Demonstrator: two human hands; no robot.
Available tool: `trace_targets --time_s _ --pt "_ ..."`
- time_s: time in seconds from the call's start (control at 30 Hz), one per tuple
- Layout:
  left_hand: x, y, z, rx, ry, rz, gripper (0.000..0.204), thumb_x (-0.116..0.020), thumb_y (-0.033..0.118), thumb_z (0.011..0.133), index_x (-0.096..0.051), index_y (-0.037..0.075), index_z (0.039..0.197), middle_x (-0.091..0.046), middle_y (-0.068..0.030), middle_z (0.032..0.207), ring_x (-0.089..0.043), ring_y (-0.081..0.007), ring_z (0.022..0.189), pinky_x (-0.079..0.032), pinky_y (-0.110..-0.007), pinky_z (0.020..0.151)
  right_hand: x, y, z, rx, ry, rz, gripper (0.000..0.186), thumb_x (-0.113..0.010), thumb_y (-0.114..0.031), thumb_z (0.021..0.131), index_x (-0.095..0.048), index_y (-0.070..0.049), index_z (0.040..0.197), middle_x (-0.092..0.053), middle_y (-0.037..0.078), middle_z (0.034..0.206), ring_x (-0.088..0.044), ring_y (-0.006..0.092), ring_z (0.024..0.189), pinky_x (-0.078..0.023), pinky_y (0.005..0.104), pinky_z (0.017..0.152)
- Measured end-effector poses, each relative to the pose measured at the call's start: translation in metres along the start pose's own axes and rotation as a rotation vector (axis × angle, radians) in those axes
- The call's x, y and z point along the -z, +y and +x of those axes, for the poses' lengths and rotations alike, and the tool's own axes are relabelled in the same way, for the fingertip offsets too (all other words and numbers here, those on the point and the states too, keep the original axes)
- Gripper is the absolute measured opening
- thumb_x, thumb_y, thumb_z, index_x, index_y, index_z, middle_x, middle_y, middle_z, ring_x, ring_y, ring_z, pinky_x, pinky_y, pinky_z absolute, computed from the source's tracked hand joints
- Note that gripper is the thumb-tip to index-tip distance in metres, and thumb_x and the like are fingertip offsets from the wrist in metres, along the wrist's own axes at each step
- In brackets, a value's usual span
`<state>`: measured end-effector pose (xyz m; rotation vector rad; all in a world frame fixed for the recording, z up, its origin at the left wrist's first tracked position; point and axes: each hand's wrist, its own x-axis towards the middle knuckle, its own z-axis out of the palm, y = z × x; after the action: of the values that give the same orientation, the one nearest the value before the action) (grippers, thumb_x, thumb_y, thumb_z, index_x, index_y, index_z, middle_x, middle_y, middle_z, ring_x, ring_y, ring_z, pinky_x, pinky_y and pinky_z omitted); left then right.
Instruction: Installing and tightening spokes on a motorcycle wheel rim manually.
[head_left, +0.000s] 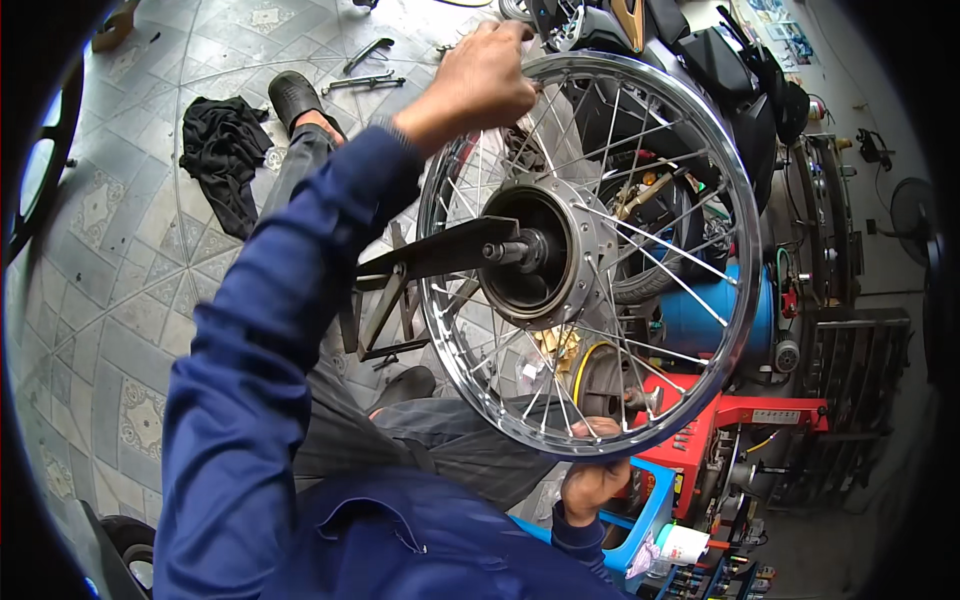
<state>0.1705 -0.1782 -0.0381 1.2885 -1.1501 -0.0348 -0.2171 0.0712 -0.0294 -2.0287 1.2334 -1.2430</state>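
Observation:
A spoked motorcycle wheel point(741, 300) without a tyre stands in front of me. Its chrome rim is laced with thin spokes to a metal hub point(590, 240). The hub's axle passes through the arm of a dark metal stand point(430, 250). At the rim's far side my left hand point(475, 85) is closed, with its fingertips against the edge. My right hand point(592, 480) is closed around the near part of the rim, its fingers partly showing between the spokes. Whether either hand also holds a small tool, I cannot make out.
Wrenches point(370, 80) and a black cloth point(225, 155) lie on the tiled floor. A blue tank point(700, 315), a red machine point(690, 425) and a blue crate point(650, 510) stand to the right. Motorcycle parts point(715, 65) fill the far right.

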Motion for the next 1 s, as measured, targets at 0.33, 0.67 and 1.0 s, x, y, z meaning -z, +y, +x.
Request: trace_targets --time_s 0.33,0.67,1.0 --pt "-0.064 -0.076 -0.018 0.299 -0.23 -0.792 0.019 -0.075 0.002 0.082 -0.073 -0.001 0.101 -0.071 -0.0053 0.089 -0.062 -0.0105 0.08 -0.051 -0.028 0.075 0.002 -0.032 0.021 0.042 0.044 -0.122 0.016 -0.053 -0.011 0.098 -0.056 0.005 0.094 -0.061 0.015 0.081 -0.061 0.0248 0.075 -0.054 0.0343 0.067" --pt "-0.065 -0.102 -0.012 0.389 -0.404 -0.853 0.02 -0.07 0.004 0.088 -0.071 0.0 0.108 -0.067 -0.0003 0.089 -0.058 -0.0087 0.078 -0.045 -0.024 0.068 -0.002 -0.029 0.024 -0.019 0.086 -0.009 0.022 -0.056 -0.016 0.098 -0.057 0.006 0.103 -0.062 0.019 0.086 -0.061 0.0249 0.075 -0.054 0.0359 0.065" --pt "0.081 0.127 -0.218 0.204 -0.027 -0.566 0.016 -0.064 -0.004 0.091 -0.067 -0.008 0.106 -0.069 -0.015 0.096 -0.06 -0.0156 0.075 -0.048 -0.026 0.064 -0.003 0.003 0.002 0.089 -0.013 0.076 0.016 -0.055 -0.004 0.092 -0.059 0.009 0.1 -0.064 0.018 0.091 -0.063 0.0301 0.086 -0.055 0.0377 0.073"
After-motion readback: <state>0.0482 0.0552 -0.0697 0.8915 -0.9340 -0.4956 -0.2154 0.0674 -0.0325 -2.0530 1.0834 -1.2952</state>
